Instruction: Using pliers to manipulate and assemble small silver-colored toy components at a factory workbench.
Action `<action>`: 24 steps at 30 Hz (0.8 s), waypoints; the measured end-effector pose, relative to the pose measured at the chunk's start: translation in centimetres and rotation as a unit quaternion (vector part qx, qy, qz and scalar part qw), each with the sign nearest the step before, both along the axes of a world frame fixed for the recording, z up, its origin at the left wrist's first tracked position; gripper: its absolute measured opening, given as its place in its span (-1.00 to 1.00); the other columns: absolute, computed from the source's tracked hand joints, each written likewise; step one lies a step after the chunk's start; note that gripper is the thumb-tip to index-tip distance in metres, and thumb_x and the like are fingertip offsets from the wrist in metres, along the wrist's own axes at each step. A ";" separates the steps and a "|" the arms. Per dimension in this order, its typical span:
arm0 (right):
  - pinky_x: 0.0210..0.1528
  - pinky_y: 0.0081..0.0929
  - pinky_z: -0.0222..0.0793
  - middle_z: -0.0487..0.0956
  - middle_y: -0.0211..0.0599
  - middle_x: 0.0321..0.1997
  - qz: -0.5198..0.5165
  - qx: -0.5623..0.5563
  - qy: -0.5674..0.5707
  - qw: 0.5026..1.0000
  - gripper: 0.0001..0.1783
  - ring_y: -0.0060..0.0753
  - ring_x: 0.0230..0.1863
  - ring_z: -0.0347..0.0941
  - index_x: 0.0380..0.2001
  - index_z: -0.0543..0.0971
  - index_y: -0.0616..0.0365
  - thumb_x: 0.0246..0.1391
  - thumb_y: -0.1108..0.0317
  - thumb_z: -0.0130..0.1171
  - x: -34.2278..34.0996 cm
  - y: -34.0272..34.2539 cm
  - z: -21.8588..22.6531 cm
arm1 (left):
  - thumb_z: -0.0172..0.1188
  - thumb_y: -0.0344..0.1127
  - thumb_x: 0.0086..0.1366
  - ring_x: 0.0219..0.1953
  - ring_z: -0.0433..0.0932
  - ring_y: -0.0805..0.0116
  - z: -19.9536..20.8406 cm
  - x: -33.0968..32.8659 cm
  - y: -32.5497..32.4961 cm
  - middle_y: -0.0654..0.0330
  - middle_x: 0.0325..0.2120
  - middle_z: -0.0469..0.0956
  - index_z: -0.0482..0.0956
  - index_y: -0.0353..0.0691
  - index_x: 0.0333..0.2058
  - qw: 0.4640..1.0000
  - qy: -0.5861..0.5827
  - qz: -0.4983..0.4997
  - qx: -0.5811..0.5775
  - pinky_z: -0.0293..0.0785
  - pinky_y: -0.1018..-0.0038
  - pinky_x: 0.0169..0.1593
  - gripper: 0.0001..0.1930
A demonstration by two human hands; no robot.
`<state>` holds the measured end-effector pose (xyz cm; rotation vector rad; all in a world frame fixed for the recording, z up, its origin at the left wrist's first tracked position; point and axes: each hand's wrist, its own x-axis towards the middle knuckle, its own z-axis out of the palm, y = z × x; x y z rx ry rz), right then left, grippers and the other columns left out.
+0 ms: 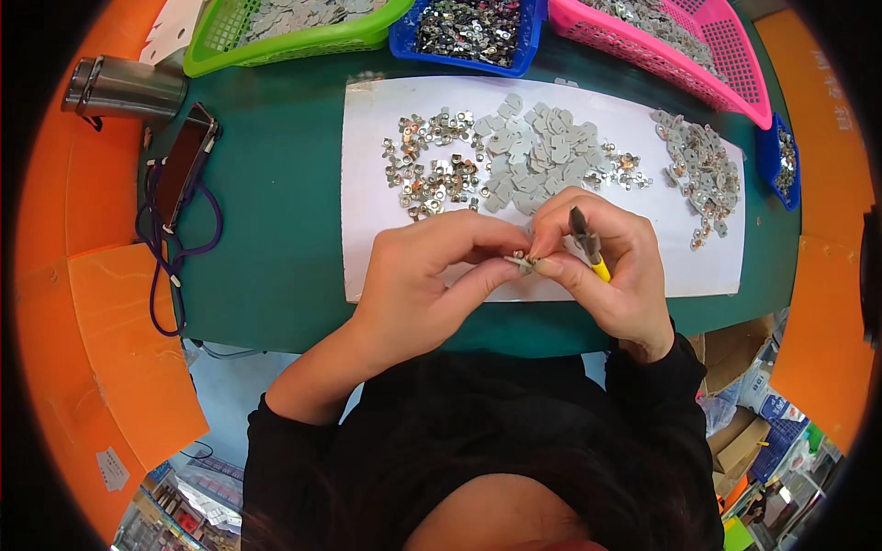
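Note:
Above the near part of a white sheet (pixel 395 257), my two hands meet fingertip to fingertip. My left hand (pixel 432 266) is closed in a pinch on a small flat grey piece (pixel 517 263) with a shiny metal bit at its end. My right hand (pixel 611 248) pinches the same spot with thumb and forefinger; the fingertips partly hide the contact. Tucked in my right palm is a yellow-handled tool (pixel 589 241) with a dark pointed tip, perhaps small pliers. Just beyond lie a heap of flat grey pieces (pixel 547 151) and a pile of small metal fittings (pixel 432 170).
Grey pieces with metal fittings (pixel 703 174) form a heap at the sheet's right. Green (pixel 303 53), blue (pixel 528 55) and pink (pixel 735 92) baskets line the far edge. A smaller blue tray (pixel 781 188) stands right. At left are a phone (pixel 184 165) with a cord and a steel tumbler (pixel 129 87).

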<state>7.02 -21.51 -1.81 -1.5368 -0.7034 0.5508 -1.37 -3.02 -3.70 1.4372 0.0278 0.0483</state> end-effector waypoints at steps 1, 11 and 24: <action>-0.15 -0.54 0.40 0.57 -0.29 -0.31 0.004 -0.002 0.020 1.000 -0.81 -0.48 -0.24 0.51 -0.25 0.57 0.30 0.01 0.58 0.26 -0.1 0.0 0.2 | 0.29 -0.60 0.12 -0.34 0.63 0.34 0.1 0.2 0.4 0.14 -0.35 0.63 0.63 -0.30 -0.20 0.985 -0.096 0.000 0.142 0.56 0.46 -0.31 -0.76; -0.17 -0.41 0.33 0.54 -0.23 -0.33 -0.080 -0.185 -0.397 0.895 -0.66 -0.22 -0.26 0.44 -0.31 0.62 0.18 -0.14 0.22 0.39 0.7 -1.8 1.5 | 0.21 -0.67 0.12 -0.34 0.65 0.28 1.1 -0.1 1.7 0.04 -0.34 0.65 0.63 -0.39 -0.20 0.935 -0.171 0.042 0.308 0.55 0.50 -0.26 -0.75; -0.34 -0.40 0.32 0.55 -0.35 -0.42 -0.077 -0.233 -0.457 0.855 -0.61 -0.26 -0.39 0.42 -0.26 0.66 0.06 -0.22 0.17 0.45 0.1 -0.7 1.0 | 0.15 -0.60 0.29 -0.39 0.64 0.37 -0.2 -0.6 0.7 0.05 -0.37 0.64 0.60 -0.43 -0.17 0.939 -0.151 0.097 0.294 0.53 0.56 -0.29 -0.84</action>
